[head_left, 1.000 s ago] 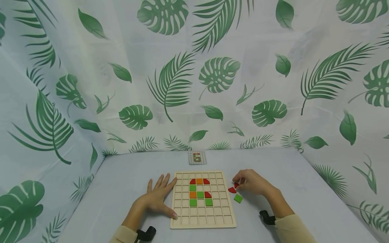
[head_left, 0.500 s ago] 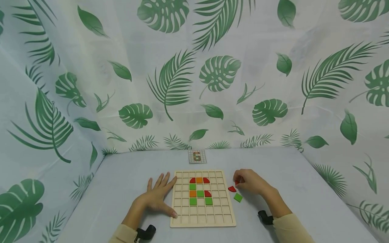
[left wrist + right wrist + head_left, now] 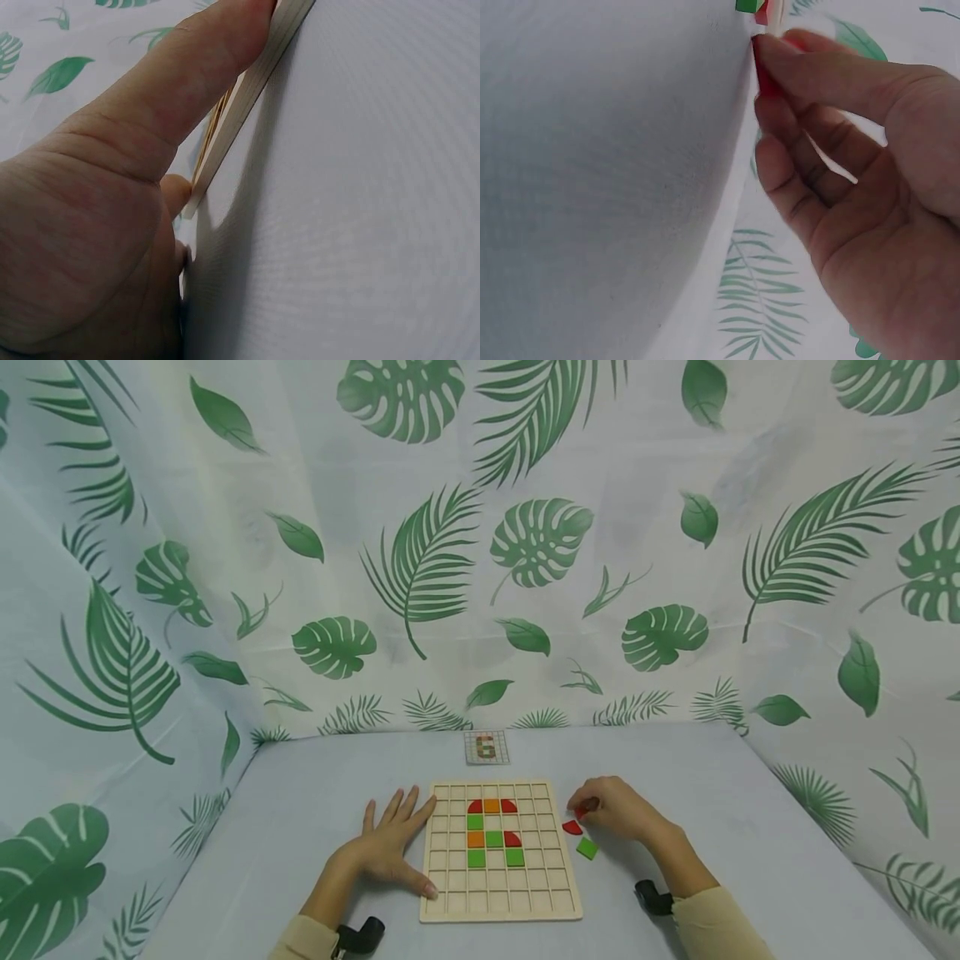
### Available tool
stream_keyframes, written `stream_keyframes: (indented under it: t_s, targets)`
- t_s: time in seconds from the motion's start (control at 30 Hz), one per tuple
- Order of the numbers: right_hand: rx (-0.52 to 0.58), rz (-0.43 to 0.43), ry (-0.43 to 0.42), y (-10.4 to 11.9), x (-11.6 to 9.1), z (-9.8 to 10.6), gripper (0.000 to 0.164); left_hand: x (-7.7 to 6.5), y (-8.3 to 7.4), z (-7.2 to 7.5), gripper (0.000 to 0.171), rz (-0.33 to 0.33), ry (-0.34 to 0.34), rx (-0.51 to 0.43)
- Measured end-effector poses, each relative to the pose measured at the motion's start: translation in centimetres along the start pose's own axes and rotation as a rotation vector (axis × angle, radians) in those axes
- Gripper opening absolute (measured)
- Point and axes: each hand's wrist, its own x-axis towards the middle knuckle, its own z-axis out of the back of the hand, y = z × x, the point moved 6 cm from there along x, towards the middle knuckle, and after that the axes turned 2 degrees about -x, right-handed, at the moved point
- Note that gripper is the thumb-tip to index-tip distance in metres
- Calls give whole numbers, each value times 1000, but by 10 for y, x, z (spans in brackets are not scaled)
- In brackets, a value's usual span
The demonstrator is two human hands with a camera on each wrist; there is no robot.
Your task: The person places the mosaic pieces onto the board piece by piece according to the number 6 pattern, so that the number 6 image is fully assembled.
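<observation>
My left hand lies with fingers spread at the left edge of a wooden grid board, its thumb over the board's rim. In the left wrist view the thumb rests along the board's side. My right hand, right of the board, pinches a red tile between thumb and fingers; the fingers hide much of it. Beside that hand lie a red quarter-round tile and a green square tile. Red, orange and green tiles sit in several cells of the board.
A small card printed with a coloured grid figure lies behind the board. A white cloth with green leaves hangs around the back and sides of the white table. Black wrist cameras sit at both wrists.
My right fingers have closed on the red tile, picked it up from beside the other loose tiles, and moved slightly left toward the board. My left hand has stayed put.
</observation>
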Motion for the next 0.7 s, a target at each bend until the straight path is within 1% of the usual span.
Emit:
stream_keyframes:
  t_s: [0.13,0.3,0.47,0.53,0.7]
  targets:
    - [51,13,-32,3,0,3,22,0,0,-1,142,2,1,0]
    - [116,28,-63,12,4,5,16,0,1,-1,142,3,-2,13]
    - [176,84,-91,24,8,4,13,0,1,-1,142,0,-1,10]
    - [199,117,-82,31,10,2,12,0,2,-1,142,-1,-1,8]
    - [253,185,-18,54,16,-6,11,1,1,-1,142,-2,-1,10]
